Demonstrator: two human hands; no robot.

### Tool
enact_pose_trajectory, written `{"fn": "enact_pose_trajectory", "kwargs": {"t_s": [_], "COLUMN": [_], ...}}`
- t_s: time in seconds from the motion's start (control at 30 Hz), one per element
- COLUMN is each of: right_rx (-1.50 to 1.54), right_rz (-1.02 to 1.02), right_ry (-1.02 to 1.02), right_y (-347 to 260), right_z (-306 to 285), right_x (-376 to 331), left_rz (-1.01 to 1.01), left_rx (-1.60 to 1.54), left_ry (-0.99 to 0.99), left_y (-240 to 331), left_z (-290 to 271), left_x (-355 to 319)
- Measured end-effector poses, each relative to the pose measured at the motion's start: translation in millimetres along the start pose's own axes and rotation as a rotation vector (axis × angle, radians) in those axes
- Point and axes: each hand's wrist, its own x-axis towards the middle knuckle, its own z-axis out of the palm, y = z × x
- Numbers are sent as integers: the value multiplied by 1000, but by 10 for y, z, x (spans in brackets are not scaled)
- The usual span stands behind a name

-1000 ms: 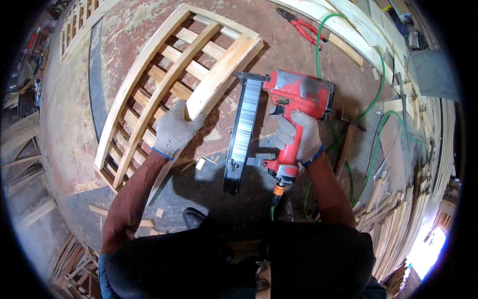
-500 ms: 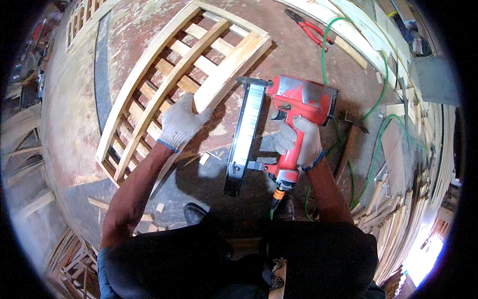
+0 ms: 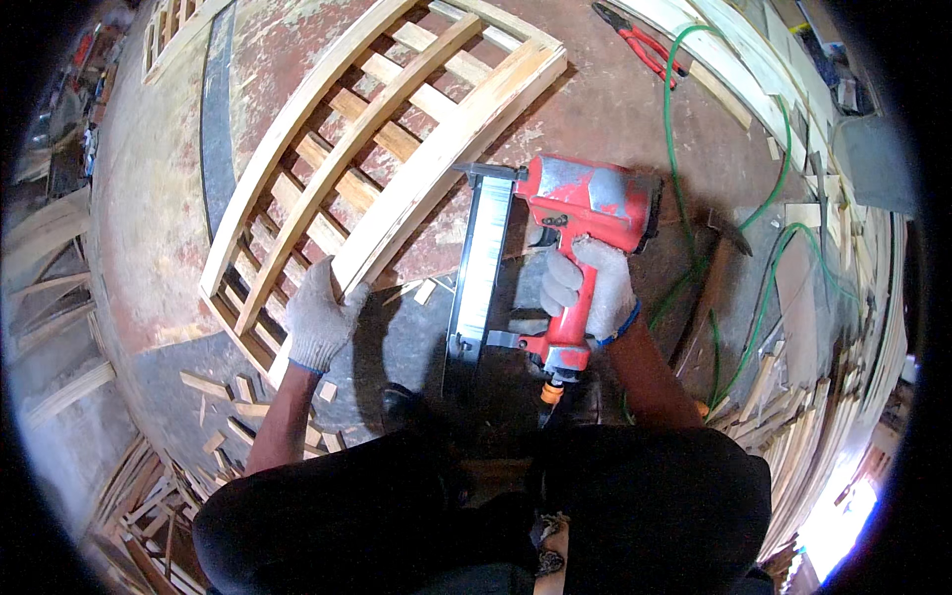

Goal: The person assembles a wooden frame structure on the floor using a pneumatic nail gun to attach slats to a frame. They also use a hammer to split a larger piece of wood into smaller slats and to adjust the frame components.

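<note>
Gloved in white, my right hand (image 3: 605,293) is wrapped round the handle of a red pneumatic nail gun (image 3: 585,193). The gun is held up with its nose at the left and its long magazine (image 3: 483,258) running toward me. To the left lies a slatted wooden frame (image 3: 446,159) with crossing strips and long rails. My left hand (image 3: 322,317), also gloved, is closed over the frame's near rail, toward its lower end; some of its fingers are hidden behind the wood. The gun's nose is close to that rail; I cannot tell whether they touch.
A green air hose (image 3: 674,129) loops over the floor at the right, around a hammer (image 3: 709,288). Red-handled pliers (image 3: 645,50) lie at the far right. Wood offcuts (image 3: 206,385) are scattered at the near left, and stacked wood strips (image 3: 808,426) line the right side.
My left hand has slid along the rail toward me, to its lower end. In the view, the frame sits slightly farther right; the nail gun stays in my right hand.
</note>
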Motion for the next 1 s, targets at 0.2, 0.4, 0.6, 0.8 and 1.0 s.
{"fn": "enact_pose_trajectory", "kwargs": {"t_s": [0.2,0.4,0.6,0.8,1.0], "right_rx": [-12,20,38,28,32], "right_rz": [-12,-45,-42,-39,-19], "right_ry": [-8,7,-31,-8,9], "right_y": [13,17,-57,-146,-151], "right_z": [96,168,74,180,151], "right_x": [0,-31,70,191,260], "left_rz": [-7,83,65,136,146], "left_rx": [-1,19,-26,-32,-39], "left_ry": [-55,-9,12,95,118], "left_y": [-38,22,576,631,616], "left_z": [-48,-91,-35,113,122], "left_x": [40,111,609,785,781]}}
